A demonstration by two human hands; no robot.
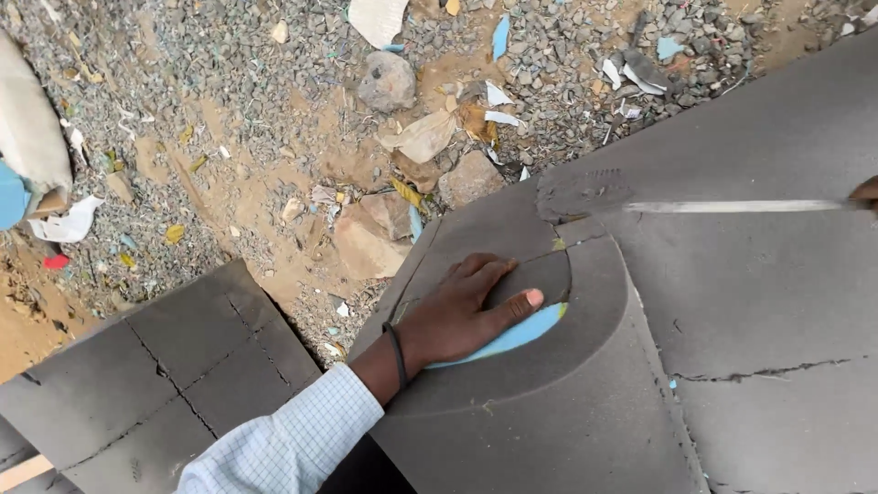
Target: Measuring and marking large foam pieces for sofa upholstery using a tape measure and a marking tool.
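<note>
Outdoor work yard; bare dirt ground (229,137); gravel, stones (386,80), paper litter; grey foam sheets (768,311).

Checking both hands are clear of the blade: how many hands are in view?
2. The left hand lies flat on the grey foam sheet over a blue piece; the right hand shows partly at the right edge, holding a long blade.

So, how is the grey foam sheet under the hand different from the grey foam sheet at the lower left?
The large foam sheet bears curved cuts, and a light blue layer shows where the left hand presses; the smaller foam sheet bears only straight cracks. A long blade lies over the large sheet, while nothing rests on the smaller one. Both are dark grey and lie on gravel ground.
</note>
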